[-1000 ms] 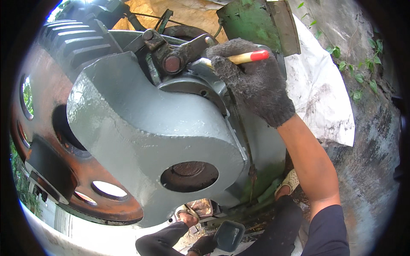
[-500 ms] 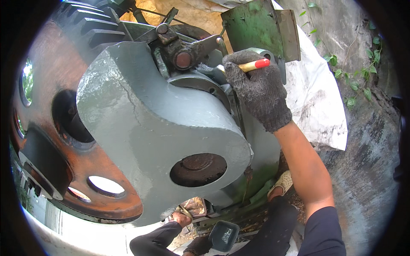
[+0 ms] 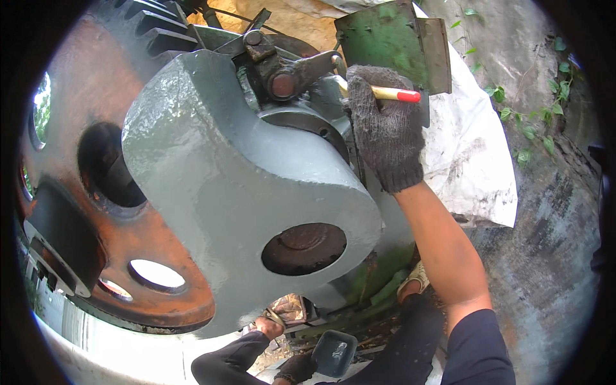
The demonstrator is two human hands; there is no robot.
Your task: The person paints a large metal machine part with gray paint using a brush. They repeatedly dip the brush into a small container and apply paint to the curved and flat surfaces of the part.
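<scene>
My right hand (image 3: 385,131), in a dark knitted glove, is closed round the wooden handle of a paintbrush (image 3: 398,94) with a red end. The brush's bristles are hidden by the hand and machine parts. It is just right of a dark pivot joint, at the top of a large casting (image 3: 256,192) coated in glossy grey paint. Low in the view, my left hand (image 3: 298,368), also gloved, grips the edge of a small dark rectangular tub (image 3: 334,353). Some grey paint shows inside the tub.
A rusty gear wheel (image 3: 154,237) with round holes stands at the left. Behind my right hand are a green metal plate (image 3: 378,42) and a white sheet (image 3: 475,147). A stained concrete wall (image 3: 545,256) with a vine rises at the right. My legs are below the casting.
My right hand with the paintbrush has shifted slightly right and turned, and the bristles that showed beside the joint are now out of sight. The view has moved a little. My left hand still holds the tub.
</scene>
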